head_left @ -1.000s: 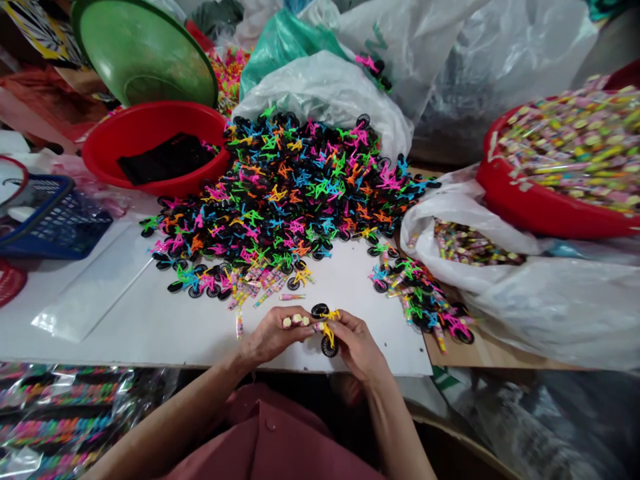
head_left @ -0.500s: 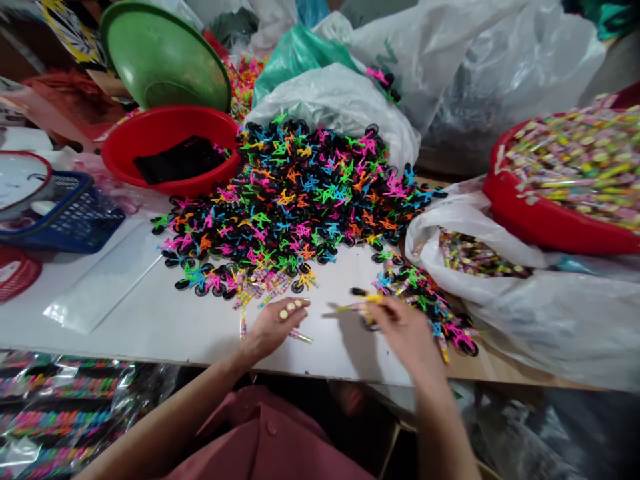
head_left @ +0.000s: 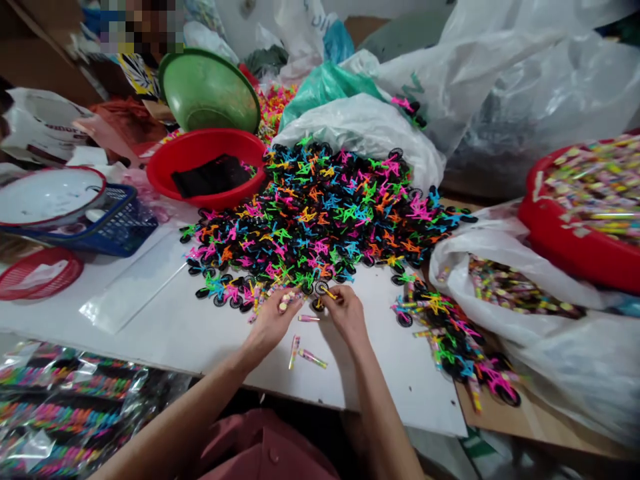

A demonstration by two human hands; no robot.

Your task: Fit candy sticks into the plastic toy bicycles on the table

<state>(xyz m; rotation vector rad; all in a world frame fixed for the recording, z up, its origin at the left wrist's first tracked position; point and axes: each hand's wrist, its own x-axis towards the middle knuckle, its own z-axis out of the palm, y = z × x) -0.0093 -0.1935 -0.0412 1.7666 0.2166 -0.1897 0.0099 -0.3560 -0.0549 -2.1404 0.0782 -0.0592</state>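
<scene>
My left hand (head_left: 273, 321) is closed around several patterned candy tubes (head_left: 287, 301), their pale ends showing between the fingers. Right beside it, my right hand (head_left: 346, 311) pinches a small yellow toy bicycle (head_left: 327, 291) with black wheels. Three loose patterned tubes (head_left: 313, 359) lie on the white tabletop (head_left: 365, 373) near the hands. Beyond the hands spreads a large heap of colourful toy bicycles (head_left: 320, 213). To the right is a smaller pile (head_left: 453, 333) of bicycles mixed with tubes.
A red basin (head_left: 235, 199) holding something black stands behind on the left, with a green basin (head_left: 205, 93) tilted over it. At far left is a blue basket (head_left: 125, 227). On the right are a white bag (head_left: 545, 347) of tubes and a filled red container (head_left: 565, 233).
My right hand has moved left from the smaller pile with the yellow toy bicycle, close to my left hand. The view has shifted, and the tubes on the table lie differently.
</scene>
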